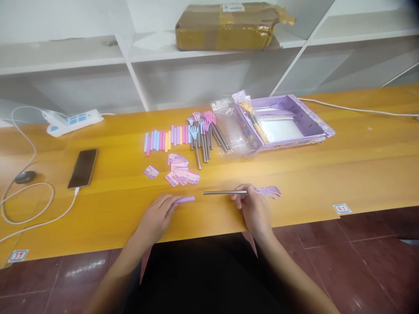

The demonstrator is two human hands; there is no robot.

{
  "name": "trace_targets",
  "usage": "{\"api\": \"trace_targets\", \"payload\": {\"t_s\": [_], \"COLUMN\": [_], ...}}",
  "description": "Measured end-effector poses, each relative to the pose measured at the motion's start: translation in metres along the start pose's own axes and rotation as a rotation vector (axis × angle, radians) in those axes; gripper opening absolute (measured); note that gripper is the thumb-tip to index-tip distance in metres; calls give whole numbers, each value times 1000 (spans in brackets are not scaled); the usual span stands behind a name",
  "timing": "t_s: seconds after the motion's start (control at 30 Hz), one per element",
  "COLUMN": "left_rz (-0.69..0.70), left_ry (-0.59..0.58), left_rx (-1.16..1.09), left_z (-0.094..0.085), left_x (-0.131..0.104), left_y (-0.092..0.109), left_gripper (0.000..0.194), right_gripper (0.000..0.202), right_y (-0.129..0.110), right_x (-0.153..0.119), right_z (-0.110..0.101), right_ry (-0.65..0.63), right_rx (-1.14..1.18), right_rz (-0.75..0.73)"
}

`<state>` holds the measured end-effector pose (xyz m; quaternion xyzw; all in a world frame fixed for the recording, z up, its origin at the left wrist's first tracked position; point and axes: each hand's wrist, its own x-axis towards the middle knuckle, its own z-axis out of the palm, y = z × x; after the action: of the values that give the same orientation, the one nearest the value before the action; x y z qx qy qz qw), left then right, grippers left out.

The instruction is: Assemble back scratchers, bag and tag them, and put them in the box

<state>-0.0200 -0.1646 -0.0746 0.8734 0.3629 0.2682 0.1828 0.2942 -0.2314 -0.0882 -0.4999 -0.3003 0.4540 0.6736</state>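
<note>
My left hand (159, 217) is closed around a short purple tube (186, 199), whose free end points right. In my right hand (254, 208) is a back scratcher (224, 192) with a bare metal rod and a purple hand-shaped head at the right. The rod's tip and the tube's end face each other with a small gap between them. Beyond my hands lie pink printed cards (183, 174) in a loose pile. Behind these are a row of pastel tubes (163, 139) and a heap of back scratchers (204, 135) with metal rods and coloured heads.
A purple display box (314, 126) holds a few back scratchers, with clear plastic bags (229, 126) at its left. On the left lie a phone (83, 168) with a cable, a dark mouse-like object (25, 176) and a power strip (73, 122). A taped parcel (225, 28) sits on the shelf.
</note>
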Motion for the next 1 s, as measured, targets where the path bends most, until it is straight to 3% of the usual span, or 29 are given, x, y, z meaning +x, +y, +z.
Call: {"api": "trace_targets", "payload": {"t_s": [0.1, 0.57, 0.87, 1.0], "left_rz": [10, 101, 96, 51], "left_ry": [1, 48, 45, 38], "left_rx": [16, 15, -38, -73], "left_z": [1, -4, -4, -8], "left_x": [0, 0, -1, 0], "left_y": [0, 3, 2, 4], "left_gripper": [27, 31, 34, 31], "right_gripper": [37, 31, 32, 32], "right_y": [1, 8, 12, 13], "right_x": [-3, -14, -25, -27], "right_z": [2, 11, 15, 17], "right_ry": [25, -75, -113, -119], "right_rx": [-50, -19, -196, -151], "right_rz": [-15, -8, -135, -141]}}
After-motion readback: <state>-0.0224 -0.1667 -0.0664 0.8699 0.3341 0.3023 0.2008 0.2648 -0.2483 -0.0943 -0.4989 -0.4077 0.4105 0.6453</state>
